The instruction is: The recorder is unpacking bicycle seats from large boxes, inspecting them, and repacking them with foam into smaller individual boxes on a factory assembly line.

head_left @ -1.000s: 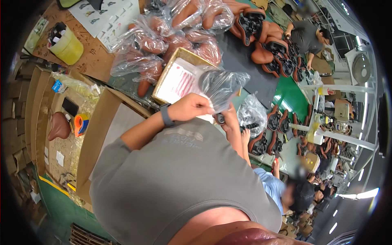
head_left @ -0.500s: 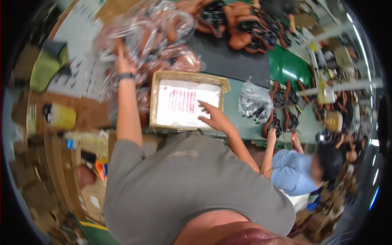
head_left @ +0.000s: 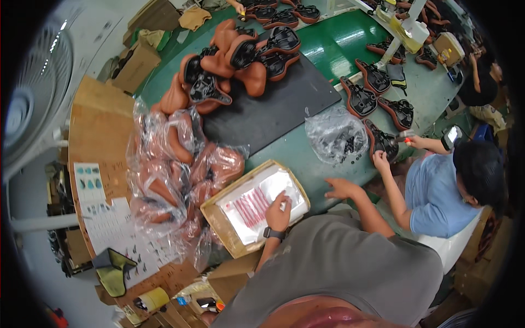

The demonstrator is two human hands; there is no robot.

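Observation:
My left hand (head_left: 279, 212), with a dark watch at its wrist, is over the near right part of a shallow cardboard box (head_left: 210, 214). Its fingers are curved and a little apart above a stack of white sheets or bags with red printing (head_left: 249, 210); whether the fingertips touch them I cannot tell. To the right of the box my right hand (head_left: 344, 188) hovers over the green table edge, fingers spread and holding nothing. Left of the box lie several brown bicycle saddles in clear plastic bags (head_left: 175, 164).
Unwrapped brown saddles (head_left: 235, 60) are heaped on a black mat (head_left: 306, 98). A clear bag of small black parts (head_left: 336, 134) lies right of it. A co-worker in blue (head_left: 443, 191) works on a saddle (head_left: 380, 139) with a red-handled tool. A fan (head_left: 38, 98) stands far left.
My left hand has left the bagged saddles and come right and nearer, over the box. My right hand has moved right, out of the box. The whole view has turned.

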